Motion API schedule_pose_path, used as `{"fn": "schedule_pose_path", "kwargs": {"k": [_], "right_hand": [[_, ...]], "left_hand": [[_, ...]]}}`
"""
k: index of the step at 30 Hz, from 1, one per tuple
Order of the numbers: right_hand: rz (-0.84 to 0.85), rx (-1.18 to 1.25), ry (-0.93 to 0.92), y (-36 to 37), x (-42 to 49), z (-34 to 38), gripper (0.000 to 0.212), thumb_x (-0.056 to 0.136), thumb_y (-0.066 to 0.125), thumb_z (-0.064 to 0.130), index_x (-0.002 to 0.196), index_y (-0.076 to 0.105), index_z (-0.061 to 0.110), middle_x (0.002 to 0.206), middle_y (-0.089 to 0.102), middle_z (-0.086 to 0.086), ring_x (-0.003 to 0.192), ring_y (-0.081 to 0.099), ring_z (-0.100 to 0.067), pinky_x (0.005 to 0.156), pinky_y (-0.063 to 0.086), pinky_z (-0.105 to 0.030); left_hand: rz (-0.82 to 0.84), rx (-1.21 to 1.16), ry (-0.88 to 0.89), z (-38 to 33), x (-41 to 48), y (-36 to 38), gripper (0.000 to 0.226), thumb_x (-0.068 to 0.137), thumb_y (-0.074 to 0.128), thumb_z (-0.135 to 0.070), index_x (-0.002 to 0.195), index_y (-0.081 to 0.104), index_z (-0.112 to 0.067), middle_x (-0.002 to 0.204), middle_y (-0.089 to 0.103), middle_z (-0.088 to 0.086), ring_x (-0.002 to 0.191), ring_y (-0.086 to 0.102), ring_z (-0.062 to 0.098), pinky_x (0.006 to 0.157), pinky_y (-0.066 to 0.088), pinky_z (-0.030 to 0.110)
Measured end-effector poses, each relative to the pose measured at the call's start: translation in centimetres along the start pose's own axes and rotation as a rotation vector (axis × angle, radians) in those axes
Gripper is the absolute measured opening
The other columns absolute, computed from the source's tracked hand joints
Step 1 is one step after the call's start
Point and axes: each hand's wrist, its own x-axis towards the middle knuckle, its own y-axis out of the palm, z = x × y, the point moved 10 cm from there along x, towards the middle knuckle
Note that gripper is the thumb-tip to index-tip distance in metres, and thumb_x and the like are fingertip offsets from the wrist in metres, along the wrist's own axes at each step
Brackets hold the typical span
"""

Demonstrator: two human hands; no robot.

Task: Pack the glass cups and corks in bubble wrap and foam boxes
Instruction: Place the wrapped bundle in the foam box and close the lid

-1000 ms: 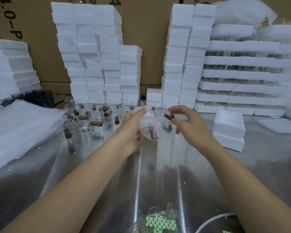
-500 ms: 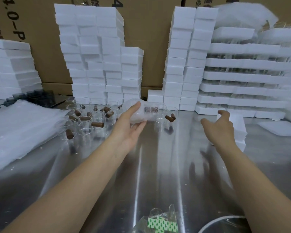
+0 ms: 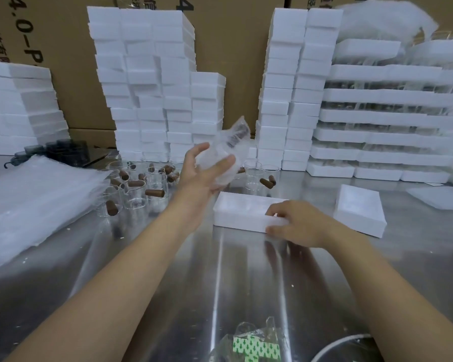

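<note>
Our left hand (image 3: 207,175) grips the bubble-wrapped cup (image 3: 226,146) in the air, just above the open foam box (image 3: 239,211) on the table (image 3: 220,270). Our right hand (image 3: 297,223) pinches the box's near edge.

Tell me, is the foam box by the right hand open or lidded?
Open: the foam box shows its hollow white inside, no lid on it. The bubble-wrapped cup is held in the left hand, outside it.
</note>
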Motion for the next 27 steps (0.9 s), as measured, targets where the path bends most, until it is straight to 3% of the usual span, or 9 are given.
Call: {"fn": "schedule_pose_path", "kwargs": {"k": [2,4,9,14,19,23,27], "right_hand": [[-0.019,0.047,0.0,-0.3,0.0,-0.1,0.026,0.089,0.074,0.043,0.114,0.07,0.04,0.114,0.066,0.009,0.109,0.062,-0.017,0.095,0.049,-0.033],[-0.005,0.069,0.001,-0.3,0.0,-0.3,0.024,0.086,0.077,0.046,0.109,0.07,0.045,0.113,0.066,0.01,0.107,0.062,-0.016,0.096,0.05,-0.034],[0.029,0.087,-0.028,-0.3,-0.1,0.0,0.019,0.084,0.079,0.041,0.1,0.07,0.046,0.11,0.069,0.009,0.103,0.064,-0.015,0.094,0.053,-0.036],[0.026,0.096,-0.048,-0.6,-0.2,0.1,0.017,0.086,0.076,0.032,0.094,0.073,0.046,0.102,0.074,0.011,0.095,0.066,-0.012,0.088,0.055,-0.031],[0.027,0.097,-0.051,-0.7,-0.4,0.2,0.019,0.086,0.076,0.028,0.09,0.073,0.046,0.099,0.073,0.012,0.093,0.066,-0.011,0.082,0.053,-0.026],[0.014,0.104,-0.043,-0.9,-0.4,0.0,0.023,0.085,0.076,0.029,0.086,0.071,0.051,0.102,0.073,0.013,0.097,0.065,-0.01,0.087,0.052,-0.028],[0.013,0.123,-0.021,-1.0,-0.4,-0.3,0.021,0.084,0.077,0.031,0.083,0.073,0.051,0.095,0.072,0.015,0.088,0.066,-0.005,0.074,0.05,-0.018]], "left_hand": [[0.026,0.239,0.06,0.0,0.2,0.3,0.07,0.068,0.096,-0.032,0.127,0.061,-0.045,0.136,0.068,0.0,0.12,0.071,0.024,0.094,0.059,0.039],[0.065,0.424,0.117,0.6,0.4,0.4,0.065,0.071,0.099,-0.03,0.121,0.062,-0.048,0.124,0.072,-0.014,0.113,0.071,0.012,0.088,0.055,0.026],[0.166,0.841,0.113,3.5,1.1,-0.1,0.069,0.079,0.094,-0.042,0.138,0.059,-0.048,0.133,0.054,-0.029,0.124,0.052,0.004,0.093,0.04,0.017],[0.229,0.926,0.084,4.5,1.7,-1.0,0.068,0.083,0.091,-0.042,0.139,0.055,-0.053,0.151,0.05,-0.026,0.135,0.042,0.003,0.108,0.033,0.029],[0.325,0.975,0.026,5.9,1.4,-0.4,0.068,0.085,0.088,-0.04,0.143,0.053,-0.052,0.149,0.049,-0.024,0.142,0.043,0.008,0.105,0.033,0.028],[0.39,1.042,0.018,6.2,1.5,-0.1,0.07,0.088,0.071,-0.068,0.151,0.046,-0.053,0.16,0.037,-0.018,0.152,0.031,0.011,0.121,0.026,0.039],[0.398,1.191,0.064,6.2,1.6,-0.6,0.073,0.091,0.059,-0.081,0.155,0.042,-0.052,0.166,0.039,-0.012,0.153,0.034,0.014,0.117,0.027,0.035]]}}
